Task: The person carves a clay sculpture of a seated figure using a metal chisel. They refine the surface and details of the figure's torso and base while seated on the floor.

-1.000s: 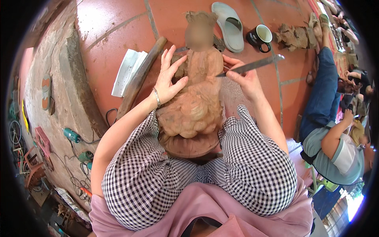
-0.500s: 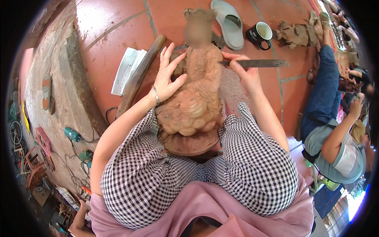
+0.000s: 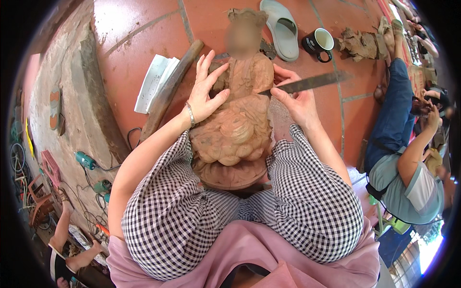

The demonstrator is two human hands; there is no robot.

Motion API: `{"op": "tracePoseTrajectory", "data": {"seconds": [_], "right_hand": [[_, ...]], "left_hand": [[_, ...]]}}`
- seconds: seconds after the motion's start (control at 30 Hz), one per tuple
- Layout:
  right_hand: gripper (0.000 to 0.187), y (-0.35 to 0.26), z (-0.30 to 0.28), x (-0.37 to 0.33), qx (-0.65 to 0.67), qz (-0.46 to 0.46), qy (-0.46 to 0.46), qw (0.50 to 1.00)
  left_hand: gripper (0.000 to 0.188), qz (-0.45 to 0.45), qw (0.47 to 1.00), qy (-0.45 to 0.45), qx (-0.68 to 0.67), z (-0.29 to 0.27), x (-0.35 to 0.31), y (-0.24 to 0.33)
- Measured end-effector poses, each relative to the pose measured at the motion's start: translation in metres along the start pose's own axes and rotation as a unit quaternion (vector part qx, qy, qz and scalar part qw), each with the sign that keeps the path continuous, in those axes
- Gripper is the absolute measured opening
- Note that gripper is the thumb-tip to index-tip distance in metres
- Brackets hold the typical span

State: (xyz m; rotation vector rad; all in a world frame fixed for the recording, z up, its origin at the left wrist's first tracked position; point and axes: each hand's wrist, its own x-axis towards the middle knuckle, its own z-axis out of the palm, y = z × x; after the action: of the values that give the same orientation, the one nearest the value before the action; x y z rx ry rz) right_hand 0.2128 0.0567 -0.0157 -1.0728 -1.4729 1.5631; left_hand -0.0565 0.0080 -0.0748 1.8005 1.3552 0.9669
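A carved brown wooden statue (image 3: 233,132) stands between my knees, its rounded, lumpy lower part toward me and its head at the far end. My left hand (image 3: 206,96) rests along its left side with the fingers spread and stretched out. In my right hand (image 3: 300,103) is a long, flat, dark metal carving blade (image 3: 314,82), pinched between thumb and fingers. The blade's tip meets the statue's right side near the middle. Its far end points up and right, slightly smeared by motion.
Left of the statue lie a curved wooden stick (image 3: 173,86) and folded white paper (image 3: 154,84). Beyond are a grey slipper (image 3: 283,33), a dark mug (image 3: 318,44) and a rough wood chunk (image 3: 360,44). Green power tools (image 3: 85,160) sit left. A seated person (image 3: 406,177) is at right.
My right hand has shifted slightly nearer to me, and the blade has tilted, its tip lower on the statue's side. My left hand stays put. Another person's limbs show more at lower left.
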Motion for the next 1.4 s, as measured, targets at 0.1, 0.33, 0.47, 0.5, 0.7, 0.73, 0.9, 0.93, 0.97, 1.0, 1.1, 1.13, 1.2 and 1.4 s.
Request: {"op": "tracePoseTrajectory", "data": {"seconds": [0.1, 0.33, 0.47, 0.5, 0.7, 0.73, 0.9, 0.93, 0.97, 1.0, 1.1, 1.13, 1.2, 1.4], "right_hand": [[0.021, 0.0, -0.004, 0.008, -0.008, 0.049, 0.028, 0.998], [0.03, -0.012, 0.003, 0.004, -0.182, -0.005, 0.005, 0.983], [0.03, -0.017, -0.001, 0.014, -0.115, 0.05, 0.021, 0.992], [0.029, -0.008, -0.002, 0.01, -0.067, 0.024, 0.016, 0.997], [0.019, 0.0, -0.013, 0.007, 0.01, 0.01, -0.032, 0.999], [0.017, 0.005, -0.02, 0.013, 0.016, 0.011, -0.029, 0.999], [0.014, 0.012, -0.013, 0.004, 0.06, -0.039, -0.037, 0.997], [0.014, 0.016, -0.012, 0.002, 0.077, -0.078, -0.046, 0.993], [0.014, 0.018, -0.014, 0.004, 0.074, -0.057, -0.041, 0.995], [0.014, 0.016, -0.017, 0.007, 0.069, -0.034, -0.035, 0.996], [0.015, 0.013, -0.025, 0.014, 0.048, 0.037, 0.021, 0.998], [0.016, 0.017, -0.022, 0.012, 0.064, 0.052, 0.057, 0.995], [0.016, 0.016, -0.008, 0.002, 0.166, 0.072, 0.113, 0.977], [0.011, 0.005, 0.018, -0.032, 0.19, 0.051, 0.083, 0.977]], "left_hand": [[0.061, 0.0, 1.0, 0.002, -0.001, -0.001, -0.001, -0.001], [0.061, -0.004, 1.0, -0.002, 0.005, -0.001, -0.001, -0.001], [0.062, 0.0, 1.0, 0.002, 0.0, 0.0, -0.001, -0.001], [0.062, 0.0, 1.0, -0.001, 0.0, 0.0, -0.001, -0.002], [0.061, 0.002, 1.0, 0.017, 0.011, 0.0, 0.0, -0.002], [0.061, 0.005, 1.0, 0.017, 0.009, 0.0, 0.001, -0.001], [0.062, -0.002, 1.0, 0.012, 0.012, 0.0, -0.001, -0.003], [0.062, -0.002, 1.0, 0.012, 0.011, 0.0, -0.002, -0.002], [0.062, -0.002, 1.0, 0.012, 0.009, 0.0, -0.001, -0.002], [0.062, 0.0, 1.0, 0.014, 0.005, 0.0, -0.001, -0.002], [0.062, 0.006, 1.0, 0.019, -0.004, 0.001, 0.001, -0.002], [0.062, 0.008, 1.0, 0.02, -0.006, 0.001, 0.001, -0.003], [0.062, 0.005, 1.0, 0.017, -0.004, 0.001, 0.0, -0.003], [0.061, -0.001, 1.0, 0.008, 0.005, -0.001, -0.001, -0.002]]}}
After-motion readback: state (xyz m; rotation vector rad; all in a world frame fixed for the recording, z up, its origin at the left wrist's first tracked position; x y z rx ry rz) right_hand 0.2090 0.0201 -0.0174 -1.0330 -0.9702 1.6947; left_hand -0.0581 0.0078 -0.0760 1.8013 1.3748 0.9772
